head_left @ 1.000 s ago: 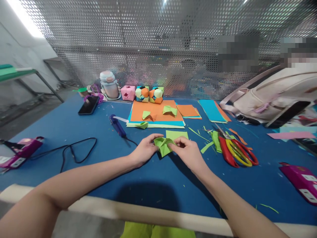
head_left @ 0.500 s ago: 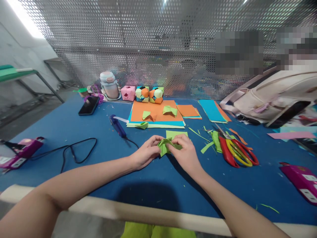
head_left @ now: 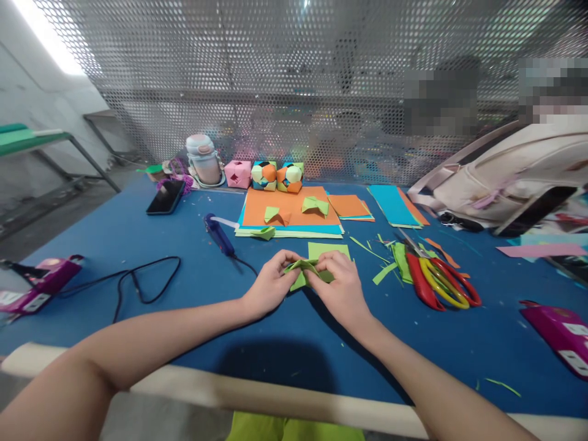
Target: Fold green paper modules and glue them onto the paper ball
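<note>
Between both hands is a folded piece of green paper (head_left: 298, 280), held just above the blue table (head_left: 193, 349). My left hand (head_left: 272, 283) pinches its left side with thumb and fingers. On the other side, my right hand (head_left: 339, 286) grips the paper's right part, thumb toward the middle fold. Fingers cover much of the folds. Just behind the hands lies a flat green paper square (head_left: 328, 250). Farther back, folded green pieces (head_left: 315, 206) rest on and beside a stack of orange and blue sheets (head_left: 289, 199).
Red and yellow scissors (head_left: 441, 282) lie among green scraps on the right. A blue glue gun (head_left: 218, 234) with a black cord is left of the hands. Paper cubes (head_left: 237, 174), a bottle (head_left: 204, 159) and a phone (head_left: 166, 197) stand or lie behind. A backpack (head_left: 509, 171) sits at right.
The folded green paper has shifted slightly left and tilted flatter in my fingers. My right hand has moved a little left with it.
</note>
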`<state>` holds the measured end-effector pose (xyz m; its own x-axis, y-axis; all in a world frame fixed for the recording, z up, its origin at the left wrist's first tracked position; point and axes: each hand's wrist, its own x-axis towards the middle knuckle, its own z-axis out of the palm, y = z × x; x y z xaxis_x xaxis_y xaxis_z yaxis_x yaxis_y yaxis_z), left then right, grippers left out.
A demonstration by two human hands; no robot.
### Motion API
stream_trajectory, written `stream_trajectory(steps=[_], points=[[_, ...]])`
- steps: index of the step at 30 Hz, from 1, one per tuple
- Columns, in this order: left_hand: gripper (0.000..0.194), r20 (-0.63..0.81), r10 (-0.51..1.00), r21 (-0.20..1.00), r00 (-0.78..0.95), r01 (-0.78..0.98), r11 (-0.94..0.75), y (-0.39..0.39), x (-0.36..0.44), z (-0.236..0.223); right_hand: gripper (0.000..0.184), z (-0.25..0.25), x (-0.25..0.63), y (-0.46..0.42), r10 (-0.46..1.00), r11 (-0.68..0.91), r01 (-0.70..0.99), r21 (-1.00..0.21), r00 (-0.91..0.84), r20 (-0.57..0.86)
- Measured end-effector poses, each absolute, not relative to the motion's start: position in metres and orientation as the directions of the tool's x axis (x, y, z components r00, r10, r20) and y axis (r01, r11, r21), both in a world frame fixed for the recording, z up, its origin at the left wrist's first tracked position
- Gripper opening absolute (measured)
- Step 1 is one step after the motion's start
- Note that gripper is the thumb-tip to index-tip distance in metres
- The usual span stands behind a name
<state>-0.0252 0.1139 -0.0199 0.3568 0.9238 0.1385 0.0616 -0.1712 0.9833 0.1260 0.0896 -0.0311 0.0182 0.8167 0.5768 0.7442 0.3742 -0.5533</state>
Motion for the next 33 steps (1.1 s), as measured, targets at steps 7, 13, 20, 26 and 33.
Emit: stream_trajectory(steps=[7, 13, 20, 26, 33], points=[[0.007, 0.162, 0.943, 0.965, 0.292, 0.154, -0.213, 0.114, -0.026, -0.02, 0.02, -0.027, 0.12, 0.088, 0.934, 0.228, 0.468, -0.854, 0.142, 0.327], [0.012, 0.066, 0.943, 0.991, 0.325, 0.093, -0.101, 0.112, -0.024, -0.021, 0.011, -0.023, 0.121, 0.087, 0.923, 0.309, 0.483, -0.819, 0.055, 0.381], [0.017, 0.041, 0.952, 0.99, 0.304, 0.116, -0.08, 0.114, -0.024, -0.023, 0.011, -0.023, 0.126, 0.087, 0.845, 0.462, 0.565, -0.683, -0.048, 0.532], [0.014, 0.039, 0.962, 0.976, 0.272, 0.195, -0.095, 0.115, -0.025, -0.027, 0.009, -0.023, 0.126, 0.087, 0.84, 0.481, 0.571, -0.665, -0.084, 0.535], [0.008, 0.035, 0.948, 0.953, 0.317, 0.273, -0.127, 0.114, -0.027, -0.026, 0.011, -0.018, 0.13, 0.086, 0.858, 0.492, 0.549, -0.676, -0.176, 0.483]])
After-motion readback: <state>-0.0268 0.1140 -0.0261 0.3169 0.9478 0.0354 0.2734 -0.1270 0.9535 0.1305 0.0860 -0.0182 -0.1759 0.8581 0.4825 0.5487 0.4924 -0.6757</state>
